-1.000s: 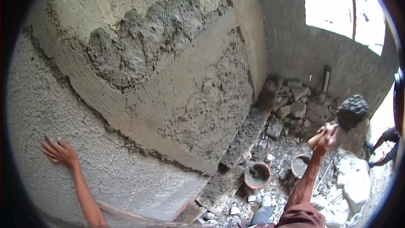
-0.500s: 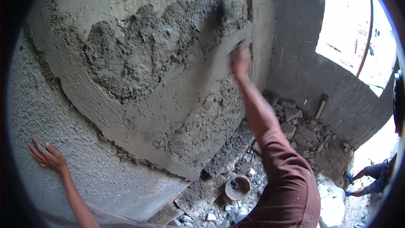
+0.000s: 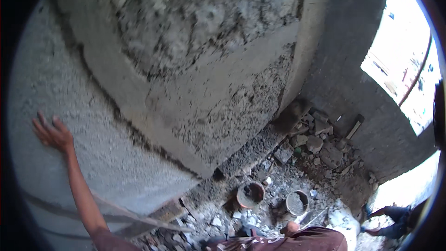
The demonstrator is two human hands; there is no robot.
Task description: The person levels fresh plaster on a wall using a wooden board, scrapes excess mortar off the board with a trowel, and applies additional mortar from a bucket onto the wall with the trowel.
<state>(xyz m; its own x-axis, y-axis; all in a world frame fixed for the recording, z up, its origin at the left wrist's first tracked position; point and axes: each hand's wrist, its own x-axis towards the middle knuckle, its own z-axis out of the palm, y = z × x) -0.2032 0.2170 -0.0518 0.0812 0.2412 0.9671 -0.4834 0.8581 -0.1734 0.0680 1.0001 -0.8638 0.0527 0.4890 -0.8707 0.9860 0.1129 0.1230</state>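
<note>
Cloth of a maroon shirt [image 3: 320, 239], creased and bearing pale marks too blurred to read, lies nearest, below the orange bucket [image 3: 239, 201]. Just below and right of that bucket is the right hand [image 3: 290, 228], curled and only partly seen; whether it grips anything I cannot tell. Far left of the bucket and above it, the left hand [image 3: 53, 132] lies bare, palm to the wall [image 3: 60, 79], fingers spread wide on grainy grey render. Between that arm and the bucket runs a thin wooden strip [image 3: 148, 221], and jagged pale rubble [image 3: 216, 221] lies around the bucket.

The bucket is round and holds grey paste, as does a second bucket [image 3: 304, 198] just to its right. Farther right of it sprawls a crumpled white sack [image 3: 344, 218]. Above the bucket, the wall carries a pitted coat [image 3: 251, 97], then a smoother band, then the mortar [image 3: 195, 23], a thick, wet-looking, lumpy dark patch. Up and right of the bucket sits a heap of broken blocks [image 3: 320, 139] below a flat grey end wall [image 3: 344, 51] with a bright opening [image 3: 404, 56]. Farthest right of the bucket stand another person's legs [image 3: 397, 221].
</note>
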